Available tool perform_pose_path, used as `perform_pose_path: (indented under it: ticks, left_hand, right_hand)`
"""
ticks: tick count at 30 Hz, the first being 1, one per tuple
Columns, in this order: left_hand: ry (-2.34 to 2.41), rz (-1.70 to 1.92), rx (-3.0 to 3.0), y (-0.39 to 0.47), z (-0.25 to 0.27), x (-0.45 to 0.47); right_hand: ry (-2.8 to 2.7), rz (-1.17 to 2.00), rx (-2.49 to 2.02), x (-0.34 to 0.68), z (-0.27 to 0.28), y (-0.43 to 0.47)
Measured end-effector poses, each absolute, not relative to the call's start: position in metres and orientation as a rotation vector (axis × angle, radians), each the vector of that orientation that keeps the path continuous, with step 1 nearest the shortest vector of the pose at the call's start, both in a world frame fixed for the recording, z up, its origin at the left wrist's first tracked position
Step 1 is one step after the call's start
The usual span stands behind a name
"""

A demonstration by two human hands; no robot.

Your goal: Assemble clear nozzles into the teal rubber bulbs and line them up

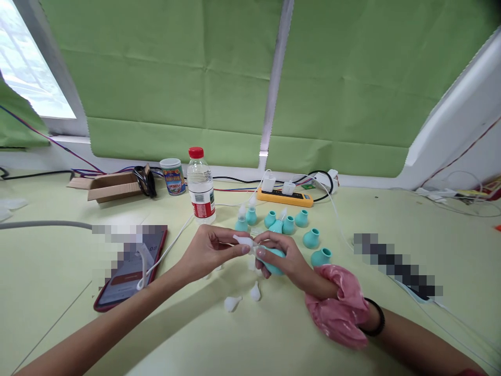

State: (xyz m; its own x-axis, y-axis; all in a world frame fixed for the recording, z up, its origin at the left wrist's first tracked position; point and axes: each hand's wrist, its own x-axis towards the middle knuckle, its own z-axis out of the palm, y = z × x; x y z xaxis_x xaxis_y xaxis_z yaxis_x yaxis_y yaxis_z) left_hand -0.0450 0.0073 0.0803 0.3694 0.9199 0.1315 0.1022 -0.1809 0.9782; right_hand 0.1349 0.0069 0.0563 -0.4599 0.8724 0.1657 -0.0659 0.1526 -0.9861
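My left hand (213,252) pinches a translucent white nozzle tip (243,241) between thumb and fingers. Wrapped in my right hand (287,258) is a teal rubber bulb (274,261), its neck end pointing toward the nozzle tip. The two pieces meet between my hands, though fingers partly cover the joint. Below my hands lie a loose white tip (232,303) and another white tip (255,291). Several teal bulbs stand just beyond, among them an open-necked bulb (311,238) and one nearer bulb (321,257). A few farther bulbs have white tips on them.
A red-capped water bottle (201,188), a printed can (173,176) and an open cardboard box (115,187) stand at the back. Behind the bulbs is an orange power strip (285,197) with cables. Phones lie left (133,277) and right (399,269).
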Motion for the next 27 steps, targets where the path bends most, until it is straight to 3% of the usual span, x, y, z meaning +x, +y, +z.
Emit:
perform_pose_path:
  ticks: [9,15,18,21,24,27]
  left_hand:
    - [0.832,1.038,1.616,0.002,0.073,-0.039]
    - [1.031,1.267,1.579,0.001,0.082,-0.039]
    - [1.231,1.594,1.531,0.01,0.082,-0.044]
    - [1.29,1.743,1.53,0.025,0.072,-0.052]
    - [1.389,1.622,1.657,0.042,0.056,-0.06]
    - [1.477,1.395,1.834,0.053,0.045,-0.067]
  right_hand:
    - [-1.275,1.914,-0.701,0.132,0.049,0.004]
    - [-1.272,1.892,-0.643,0.131,0.047,0.013]
    - [-1.366,1.611,-0.74,0.134,0.036,0.022]
    - [-1.725,1.077,-0.845,0.136,0.027,0.024]
    - [-2.121,0.531,-0.793,0.135,0.024,0.018]
    - [-2.323,0.223,-0.791,0.135,0.026,0.015]
